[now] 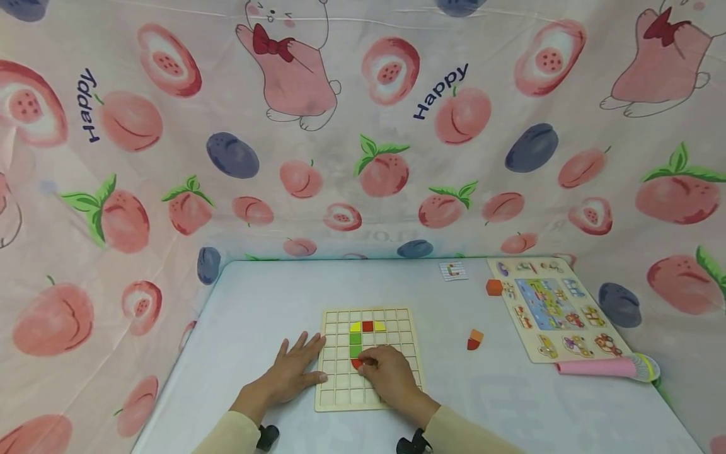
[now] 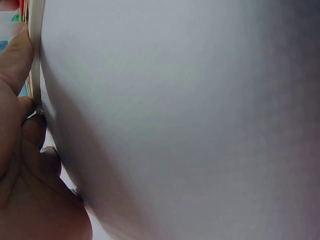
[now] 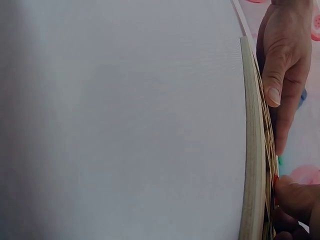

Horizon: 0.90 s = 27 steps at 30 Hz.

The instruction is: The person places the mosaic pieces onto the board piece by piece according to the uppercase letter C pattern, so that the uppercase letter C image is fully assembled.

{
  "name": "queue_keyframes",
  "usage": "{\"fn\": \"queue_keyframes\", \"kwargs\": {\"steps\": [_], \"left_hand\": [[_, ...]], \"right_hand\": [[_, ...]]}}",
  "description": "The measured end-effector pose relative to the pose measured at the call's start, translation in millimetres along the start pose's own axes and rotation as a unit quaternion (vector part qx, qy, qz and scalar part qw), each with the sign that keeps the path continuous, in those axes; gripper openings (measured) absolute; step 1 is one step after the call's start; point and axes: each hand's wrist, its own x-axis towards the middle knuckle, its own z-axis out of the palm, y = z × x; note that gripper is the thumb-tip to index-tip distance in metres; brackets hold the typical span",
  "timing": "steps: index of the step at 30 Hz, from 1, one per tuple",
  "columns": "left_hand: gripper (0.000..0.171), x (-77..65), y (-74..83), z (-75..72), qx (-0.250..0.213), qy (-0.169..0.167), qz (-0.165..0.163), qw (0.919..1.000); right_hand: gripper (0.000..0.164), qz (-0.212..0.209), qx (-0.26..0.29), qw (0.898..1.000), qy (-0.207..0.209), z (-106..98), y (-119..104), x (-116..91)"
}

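Observation:
A wooden grid board (image 1: 336,394) lies flat on the table. In its squares sit a yellow piece (image 1: 355,327), a red square (image 1: 367,326), another yellow piece (image 1: 380,326) and two green squares (image 1: 355,345). My right hand (image 1: 391,377) pinches a red piece with a curved edge (image 1: 356,364) just below the green ones; in the right wrist view only a sliver of red shows at the fingertips. With fingers spread, my left hand (image 1: 292,373) rests at the board's left edge, its thumb against the rim. The left wrist view shows that hand (image 2: 30,170) beside the board's side.
Right of the board lie an orange piece (image 1: 477,335) and a red piece (image 1: 472,345), touching. Farther back are an orange block (image 1: 495,287) and a small card (image 1: 454,271) with a coloured C-like pattern. A picture board (image 1: 541,350) overlaps a pink tube-like object (image 1: 595,367) at the right.

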Motion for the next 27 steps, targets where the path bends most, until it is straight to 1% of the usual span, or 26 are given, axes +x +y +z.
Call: {"fn": "queue_keyframes", "kwargs": {"steps": [4,9,11,13,17,19,21,24,27], "left_hand": [[0.088,-0.6,1.3,-1.4,-0.002,-0.002,0.0,1.0],[0.088,-1.3,2.8,-2.0,-0.003,-0.003,-0.002,1.0],[0.088,-1.4,2.9,-1.8,-0.002,-0.001,-0.003,1.0],[0.088,-1.5,2.8,-1.6,-0.001,-0.001,-0.004,1.0],[0.088,-1.8,2.5,-1.5,-0.004,0.0,-0.005,1.0],[0.088,-1.8,2.0,-1.3,-0.005,0.001,-0.006,1.0],[0.087,-2.0,1.8,-1.0,-0.007,0.001,-0.006,1.0],[0.088,-2.0,1.5,-1.2,-0.01,0.002,-0.004,0.9999],[0.089,-1.5,1.3,-1.3,-0.011,0.002,-0.002,0.9999]], "right_hand": [[0.017,0.002,-0.014,1.0,0.004,2.2,-1.2,0.4],[0.018,0.008,-0.01,1.0,0.006,2.0,-2.7,-0.5],[0.017,0.014,0.005,1.0,0.008,1.6,-1.9,-0.6],[0.017,0.02,0.035,0.999,0.014,0.4,-0.6,-0.7],[0.017,0.046,0.096,0.994,0.035,-5.8,3.5,1.0],[0.018,0.062,0.113,0.991,0.049,-11.5,6.5,3.3],[0.02,0.078,0.117,0.988,0.064,-19.7,10.7,6.1],[0.023,0.103,0.119,0.984,0.087,-36.8,21.2,9.4],[0.028,0.134,0.109,0.979,0.104,-57.5,36.7,9.1]]}}
